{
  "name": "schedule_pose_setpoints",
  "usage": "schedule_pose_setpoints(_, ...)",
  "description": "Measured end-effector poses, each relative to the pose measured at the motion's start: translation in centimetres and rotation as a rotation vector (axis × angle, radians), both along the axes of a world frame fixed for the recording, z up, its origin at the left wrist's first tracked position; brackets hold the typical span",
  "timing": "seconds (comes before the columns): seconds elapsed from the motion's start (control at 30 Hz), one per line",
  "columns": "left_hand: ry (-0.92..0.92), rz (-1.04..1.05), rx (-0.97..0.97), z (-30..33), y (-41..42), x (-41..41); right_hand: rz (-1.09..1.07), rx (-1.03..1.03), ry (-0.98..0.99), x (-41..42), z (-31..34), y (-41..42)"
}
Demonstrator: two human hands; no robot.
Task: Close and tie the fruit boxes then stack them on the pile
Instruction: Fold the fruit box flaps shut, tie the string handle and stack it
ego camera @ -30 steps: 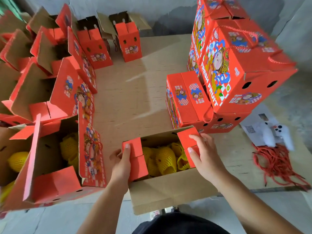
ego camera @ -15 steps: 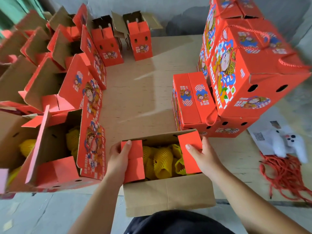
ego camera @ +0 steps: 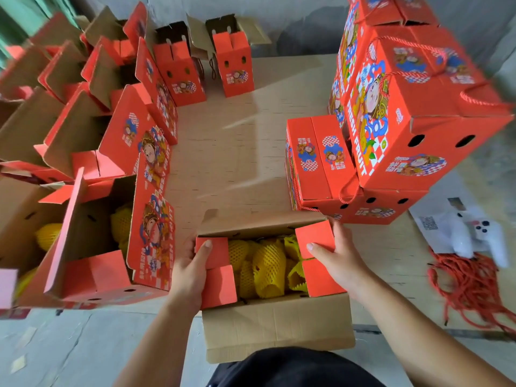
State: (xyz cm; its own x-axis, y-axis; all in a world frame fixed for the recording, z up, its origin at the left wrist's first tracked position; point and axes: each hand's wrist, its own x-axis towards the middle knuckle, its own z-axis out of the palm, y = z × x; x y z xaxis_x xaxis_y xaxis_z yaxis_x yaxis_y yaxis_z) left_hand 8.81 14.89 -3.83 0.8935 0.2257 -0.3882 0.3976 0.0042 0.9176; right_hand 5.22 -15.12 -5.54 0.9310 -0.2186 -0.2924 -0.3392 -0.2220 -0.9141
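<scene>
Head cam looks straight down at the open fruit box (ego camera: pixel 276 325) sitting right in front of the person, at the near edge of the plywood board (ego camera: pixel 223 152), still unclosed with its long brown flap hanging toward them. Inside are yellow fruits in foam netting (ego camera: pixel 265 263). The left hand (ego camera: pixel 190 275) grips the box's left end, fingers curled over the 2 small red flaps (ego camera: pixel 216 269) with the thumb lying flat on the upper one. The right hand (ego camera: pixel 339 261) does the same at the right end, thumb on top of the right red flaps (ego camera: pixel 317 236), the other fingers wrapped around the outside edge. The pile of closed boxes (ego camera: pixel 405 113) stands to the right, just past the open box, rope handles tied on top. More open boxes (ego camera: pixel 97 219) line the left side, and a heap of red cord (ego camera: pixel 469 286) lies far right beside a white controller (ego camera: pixel 474 233).
</scene>
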Motion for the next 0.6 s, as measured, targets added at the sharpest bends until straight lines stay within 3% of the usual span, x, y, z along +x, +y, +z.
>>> schedule_pose_setpoints(0.27, 0.001, 0.015, -0.211, -0.4, 0.5, -1.7, 0.023, 0.085, -0.047, -2.4, -0.7, -0.1)
schedule_pose_setpoints(0.6, -0.093, -0.02, -0.273, -0.6, 0.5, -2.1, 0.035, 0.069, -0.115, -2.5, -0.7, -0.3)
